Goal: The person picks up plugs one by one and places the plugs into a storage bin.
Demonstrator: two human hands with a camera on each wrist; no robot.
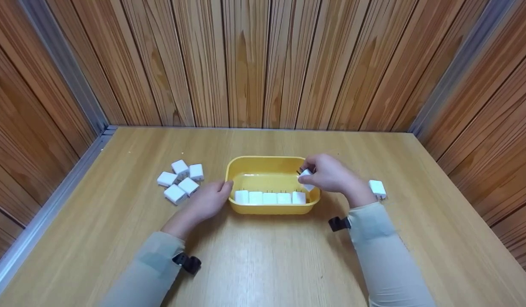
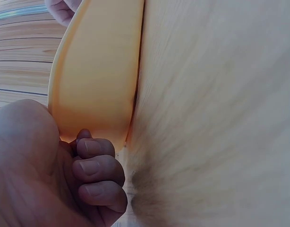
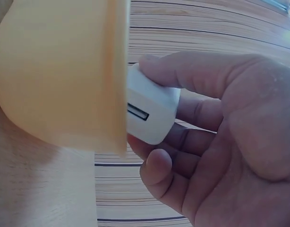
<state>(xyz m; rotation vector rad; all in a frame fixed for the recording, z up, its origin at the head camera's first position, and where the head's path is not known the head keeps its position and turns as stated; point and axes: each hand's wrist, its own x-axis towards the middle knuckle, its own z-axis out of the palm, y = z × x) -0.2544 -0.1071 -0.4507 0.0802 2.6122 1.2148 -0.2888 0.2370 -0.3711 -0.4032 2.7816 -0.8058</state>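
Note:
A yellow plastic container stands mid-table with a row of several white USB chargers along its near side, prongs pointing away. My right hand pinches another white USB charger at the container's right rim; its USB port shows in the right wrist view and its prongs in the head view. At the left end of the container, my left hand grips the rim, thumb at the edge. The fingers of that hand are curled in the left wrist view.
To the left of the container lies a loose group of several white chargers, close to my left hand. One single charger lies on the right, beyond my right wrist. Wood-panelled walls enclose the table at the back and sides.

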